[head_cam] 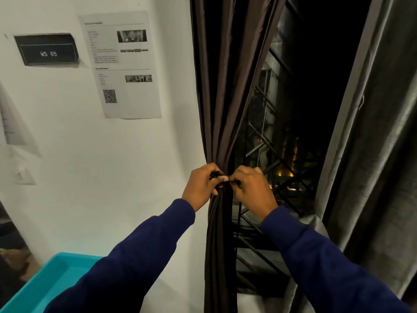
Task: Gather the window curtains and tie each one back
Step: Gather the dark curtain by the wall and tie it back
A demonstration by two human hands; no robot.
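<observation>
A dark brown curtain hangs at the window's left side, gathered into a narrow bundle at waist height. My left hand and my right hand meet at the front of that bundle. Both pinch a dark tie-back band that wraps the cloth, their fingertips touching. Most of the band is hidden under my fingers. A grey curtain hangs loose at the window's right side, apart from both hands.
Black window bars and dark glass lie between the two curtains. A printed paper sheet and a black "WS 05" sign are on the white wall. A turquoise bin stands low at the left.
</observation>
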